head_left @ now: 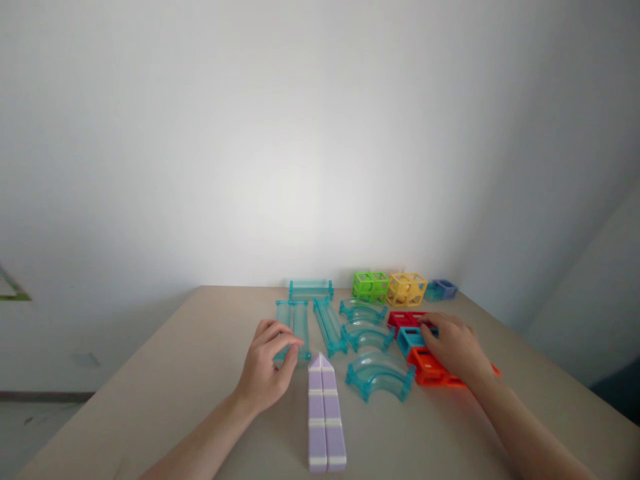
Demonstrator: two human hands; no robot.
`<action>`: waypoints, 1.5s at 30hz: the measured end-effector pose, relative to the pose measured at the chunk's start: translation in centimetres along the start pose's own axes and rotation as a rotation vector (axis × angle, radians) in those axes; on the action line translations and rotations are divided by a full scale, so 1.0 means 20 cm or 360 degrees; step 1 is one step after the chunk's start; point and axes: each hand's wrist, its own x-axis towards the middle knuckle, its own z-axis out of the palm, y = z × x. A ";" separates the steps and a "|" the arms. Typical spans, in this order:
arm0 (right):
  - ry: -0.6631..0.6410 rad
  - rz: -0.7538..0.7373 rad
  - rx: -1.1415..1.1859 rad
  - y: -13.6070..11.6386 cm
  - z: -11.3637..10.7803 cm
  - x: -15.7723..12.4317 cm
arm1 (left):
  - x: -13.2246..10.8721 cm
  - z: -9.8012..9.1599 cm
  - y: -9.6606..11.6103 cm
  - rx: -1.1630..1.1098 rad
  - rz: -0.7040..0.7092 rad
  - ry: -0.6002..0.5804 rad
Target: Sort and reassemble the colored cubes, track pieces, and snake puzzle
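Note:
My left hand (267, 363) hovers over the table left of centre, its fingers loosely curled and thumb and index tips a little apart, with nothing visible between them. Close to its right lie two columns of lilac blocks with white bands (325, 420), ending in a point. My right hand (455, 343) reaches down over a light blue open-frame block (409, 340), thumb on its near side; the other fingertips are hidden. A red frame block (403, 320) lies just behind, and an orange-red frame block (427, 370) in front, partly under my wrist.
Clear teal curved track pieces (383, 370) lie in a column mid-table. Straight teal tracks (330, 327) lie farther left, one track (311, 290) by the wall. Green frame cubes (370, 287), yellow frame cubes (407, 289) and a dark blue piece (445, 289) stand at the back.

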 end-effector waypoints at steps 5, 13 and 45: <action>0.0015 0.0028 -0.0101 -0.03 -0.01 0.01 | 0.00 0.00 -0.01 -0.0014 -0.0003 0.0011; 0.0116 -0.0113 -0.0131 -0.06 -0.03 0.29 | 0.00 0.00 -0.03 0.0013 -0.0014 0.0022; 0.0020 -0.0441 0.0439 -0.16 -0.18 0.80 | 0.00 0.00 -0.02 -0.0013 -0.0035 0.0054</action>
